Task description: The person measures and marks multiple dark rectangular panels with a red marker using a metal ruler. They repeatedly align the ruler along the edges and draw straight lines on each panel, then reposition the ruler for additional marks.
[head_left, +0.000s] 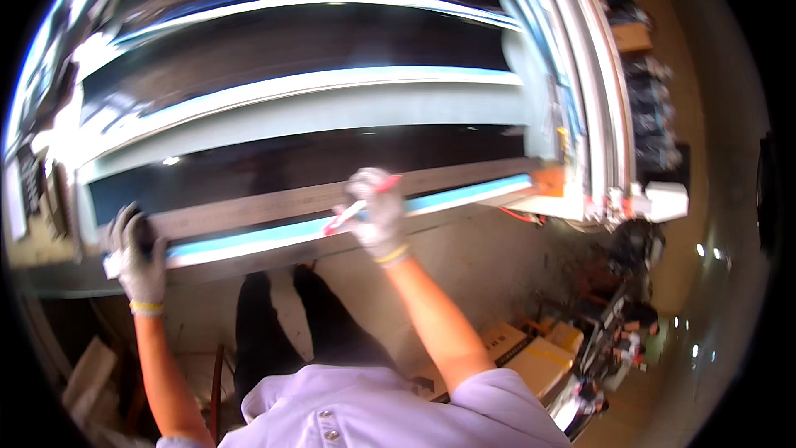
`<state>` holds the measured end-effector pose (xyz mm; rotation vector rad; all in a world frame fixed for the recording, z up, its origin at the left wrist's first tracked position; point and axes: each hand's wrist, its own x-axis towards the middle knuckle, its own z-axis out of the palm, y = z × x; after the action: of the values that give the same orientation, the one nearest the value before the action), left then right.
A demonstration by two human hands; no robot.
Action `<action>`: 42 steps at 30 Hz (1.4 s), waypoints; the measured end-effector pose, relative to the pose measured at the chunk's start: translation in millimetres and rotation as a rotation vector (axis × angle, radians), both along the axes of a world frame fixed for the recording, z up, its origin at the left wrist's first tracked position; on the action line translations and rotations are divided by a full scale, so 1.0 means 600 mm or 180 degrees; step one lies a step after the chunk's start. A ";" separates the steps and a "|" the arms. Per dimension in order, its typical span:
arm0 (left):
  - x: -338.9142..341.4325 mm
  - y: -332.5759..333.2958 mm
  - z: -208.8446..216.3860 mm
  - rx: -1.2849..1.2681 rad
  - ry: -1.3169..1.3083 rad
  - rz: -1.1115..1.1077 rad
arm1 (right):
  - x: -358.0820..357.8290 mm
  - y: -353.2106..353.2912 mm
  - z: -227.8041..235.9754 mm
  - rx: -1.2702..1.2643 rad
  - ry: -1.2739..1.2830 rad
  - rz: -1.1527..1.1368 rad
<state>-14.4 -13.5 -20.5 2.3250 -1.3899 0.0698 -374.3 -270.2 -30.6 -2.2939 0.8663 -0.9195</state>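
Note:
A long metal ruler lies across the dark panel, close to the near edge of the frame. At its left end is my gloved left hand, fingers apart over the edge. A dark patch shows between its thumb and fingers; blur hides what that is. My gloved right hand is closed around a white pen with red ends, which slants down to the left. Its lower end is by the pale blue and white edge strip, right of the middle.
White crossbars divide the dark panels farther back. A pale rail runs along the right, with an orange-brown block near its corner. Cardboard boxes stand on the floor at lower right. My legs are below the near edge.

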 end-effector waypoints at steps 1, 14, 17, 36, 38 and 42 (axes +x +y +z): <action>-0.007 -0.010 0.008 0.0087 -0.0003 0.0064 | -0.003 0.000 -0.010 -0.0049 0.0046 -0.0054; -0.052 0.077 -0.007 -0.0558 -0.0401 0.1121 | 0.168 0.107 0.025 0.0306 0.0229 0.0221; -0.050 0.079 -0.023 -0.0861 -0.0376 0.1066 | 0.333 0.174 0.040 -0.0096 0.0365 0.1080; -0.038 0.087 -0.059 -0.1299 -0.0188 0.0887 | 0.423 0.231 0.040 -0.0250 0.0547 0.1629; -0.036 0.085 -0.056 -0.1308 -0.0231 0.0896 | 0.421 0.230 0.040 -0.0246 0.0552 0.1631; -0.036 0.086 -0.059 -0.1341 -0.0206 0.0870 | 0.421 0.231 0.042 -0.0275 0.0558 0.1614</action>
<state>-36.1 37.8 -55.7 2.1465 -0.9612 0.4753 -121.8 -131.7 -5.7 -2.5213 0.2797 -0.5454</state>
